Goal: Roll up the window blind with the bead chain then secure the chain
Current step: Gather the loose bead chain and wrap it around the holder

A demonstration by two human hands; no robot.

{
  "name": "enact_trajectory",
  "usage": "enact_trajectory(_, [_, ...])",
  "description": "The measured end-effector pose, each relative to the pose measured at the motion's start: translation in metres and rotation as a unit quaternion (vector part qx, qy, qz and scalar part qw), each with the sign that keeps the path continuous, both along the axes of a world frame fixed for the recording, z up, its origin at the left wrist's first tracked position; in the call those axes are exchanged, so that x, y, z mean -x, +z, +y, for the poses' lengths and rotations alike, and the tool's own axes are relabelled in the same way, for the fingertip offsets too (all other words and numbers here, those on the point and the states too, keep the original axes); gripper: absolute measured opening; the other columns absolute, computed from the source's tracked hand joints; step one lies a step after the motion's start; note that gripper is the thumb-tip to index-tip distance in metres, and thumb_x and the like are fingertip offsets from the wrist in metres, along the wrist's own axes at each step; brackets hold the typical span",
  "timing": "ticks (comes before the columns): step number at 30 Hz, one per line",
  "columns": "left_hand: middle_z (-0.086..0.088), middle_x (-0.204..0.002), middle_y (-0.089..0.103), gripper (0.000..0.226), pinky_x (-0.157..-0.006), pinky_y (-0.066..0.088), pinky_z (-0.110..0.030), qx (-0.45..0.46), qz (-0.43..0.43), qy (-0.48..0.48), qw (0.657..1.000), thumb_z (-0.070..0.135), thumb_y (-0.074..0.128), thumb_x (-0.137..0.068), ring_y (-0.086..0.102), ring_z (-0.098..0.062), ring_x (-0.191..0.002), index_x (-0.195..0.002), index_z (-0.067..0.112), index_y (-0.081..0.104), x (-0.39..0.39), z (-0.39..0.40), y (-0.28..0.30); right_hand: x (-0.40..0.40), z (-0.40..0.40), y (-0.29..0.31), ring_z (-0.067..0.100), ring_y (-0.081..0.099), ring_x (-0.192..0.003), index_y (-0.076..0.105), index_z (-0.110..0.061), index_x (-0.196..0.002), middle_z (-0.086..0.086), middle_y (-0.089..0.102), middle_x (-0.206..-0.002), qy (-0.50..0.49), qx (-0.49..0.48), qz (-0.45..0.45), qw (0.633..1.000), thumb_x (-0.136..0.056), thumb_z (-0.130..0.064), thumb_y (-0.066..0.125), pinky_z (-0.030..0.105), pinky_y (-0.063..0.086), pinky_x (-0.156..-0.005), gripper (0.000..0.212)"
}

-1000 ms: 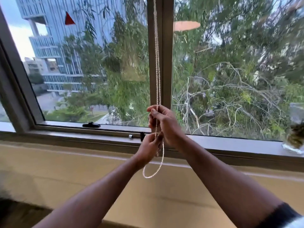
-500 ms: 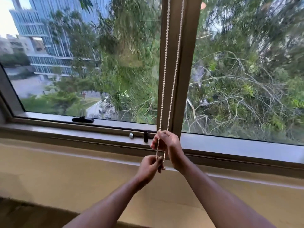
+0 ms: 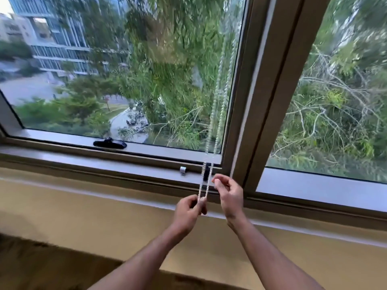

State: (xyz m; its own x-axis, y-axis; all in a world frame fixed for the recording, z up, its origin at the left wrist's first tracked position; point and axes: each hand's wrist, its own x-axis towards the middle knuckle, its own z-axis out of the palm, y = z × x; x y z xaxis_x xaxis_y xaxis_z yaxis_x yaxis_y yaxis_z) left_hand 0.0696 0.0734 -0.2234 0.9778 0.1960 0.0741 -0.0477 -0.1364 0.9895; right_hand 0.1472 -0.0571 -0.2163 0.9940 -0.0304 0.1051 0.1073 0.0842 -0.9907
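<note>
A white bead chain (image 3: 217, 122) hangs in two strands in front of the left pane, close to the brown centre post (image 3: 257, 101). My left hand (image 3: 189, 210) pinches the bottom of the chain loop between thumb and fingers, below the sill. My right hand (image 3: 229, 192) is just to the right of the strands with its fingers loosely curled and apart from the chain. A small black clip (image 3: 207, 171) sits on the window frame behind the strands. The blind itself is out of view above.
A small grey clip (image 3: 182, 170) sits left of the black one. A black window handle (image 3: 110, 144) lies on the lower frame. Below the sill (image 3: 83, 162) is a beige wall (image 3: 83, 216). Trees and a building show through the glass.
My view has tilted down and swung left. Both hands have dropped below the sill. My right hand has let go of the chain while the left keeps the loop's end.
</note>
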Motion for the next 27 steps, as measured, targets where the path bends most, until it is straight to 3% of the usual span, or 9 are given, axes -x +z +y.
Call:
enact_trajectory(2, [0.001, -0.06, 0.063, 0.034, -0.071, 0.051, -0.057, 0.005, -0.005, 0.013, 1.0, 0.051, 0.061, -0.084, 0.056, -0.021, -0.064, -0.063, 0.025, 0.067, -0.004, 0.007, 0.0, -0.005, 0.01, 0.0, 0.019, 0.071, -0.112, 0.069, -0.008, -0.123, 0.011, 0.073, -0.123, 0.004, 0.035, -0.003, 0.999, -0.096, -0.007, 0.067, 0.019, 0.055, -0.096, 0.027])
enact_trajectory(5, [-0.001, -0.06, 0.063, 0.034, -0.069, 0.05, -0.058, 0.006, -0.012, 0.029, 1.0, 0.052, 0.063, -0.083, 0.055, -0.022, -0.063, -0.062, 0.026, 0.066, -0.014, 0.016, -0.002, -0.015, 0.024, 0.001, 0.022, 0.062, -0.126, 0.059, -0.007, -0.136, 0.01, 0.064, -0.136, 0.001, 0.115, -0.024, 0.993, -0.095, -0.007, 0.066, 0.035, 0.049, -0.112, 0.042])
enact_trajectory(8, [-0.01, -0.063, 0.065, 0.031, -0.07, 0.051, -0.059, 0.005, -0.015, 0.043, 0.999, 0.05, 0.065, -0.083, 0.058, -0.023, -0.065, -0.064, 0.025, 0.066, -0.019, 0.024, -0.006, -0.026, 0.032, 0.002, 0.023, 0.062, -0.124, 0.057, -0.011, -0.136, 0.007, 0.064, -0.134, -0.01, 0.173, -0.032, 0.984, -0.091, -0.013, 0.07, 0.045, 0.048, -0.112, 0.047])
enact_trajectory(12, [-0.013, -0.073, 0.07, 0.023, -0.072, 0.053, -0.053, 0.019, -0.022, 0.04, 0.999, 0.044, 0.069, -0.083, 0.062, -0.02, -0.071, -0.073, 0.023, 0.067, -0.02, 0.03, -0.007, -0.036, 0.039, 0.002, 0.022, 0.066, -0.117, 0.06, -0.013, -0.132, 0.004, 0.067, -0.129, -0.026, 0.19, -0.014, 0.981, -0.089, -0.018, 0.075, 0.045, 0.051, -0.107, 0.046])
enact_trajectory(17, [-0.003, -0.086, 0.071, 0.002, -0.083, 0.055, -0.032, 0.022, -0.017, 0.006, 1.0, 0.005, 0.069, -0.088, 0.066, -0.012, -0.082, -0.09, 0.005, 0.068, -0.02, 0.037, -0.009, -0.041, 0.044, 0.002, 0.021, 0.069, -0.108, 0.067, -0.02, -0.123, 0.003, 0.074, -0.116, -0.059, 0.238, -0.011, 0.969, -0.086, -0.024, 0.078, 0.036, 0.054, -0.099, 0.038])
enact_trajectory(22, [-0.005, -0.087, 0.075, 0.016, -0.088, 0.055, -0.024, 0.056, -0.007, 0.004, 0.998, -0.008, 0.07, -0.085, 0.072, -0.012, -0.088, -0.087, 0.007, 0.071, -0.018, 0.036, -0.006, -0.039, 0.043, 0.001, 0.016, 0.064, -0.102, 0.066, -0.016, -0.124, 0.001, 0.071, -0.112, -0.06, 0.26, -0.015, 0.964, -0.089, -0.025, 0.076, 0.022, 0.045, -0.086, 0.037])
enact_trajectory(27, [-0.017, -0.089, 0.077, 0.009, -0.089, 0.057, -0.03, 0.11, -0.029, 0.031, 0.993, -0.007, 0.073, -0.082, 0.074, -0.018, -0.087, -0.089, -0.001, 0.073, -0.013, 0.026, -0.008, -0.016, 0.029, -0.004, 0.022, 0.066, -0.113, 0.063, -0.013, -0.128, 0.001, 0.069, -0.122, -0.014, 0.217, -0.034, 0.976, -0.094, -0.017, 0.072, 0.04, 0.052, -0.101, 0.035])
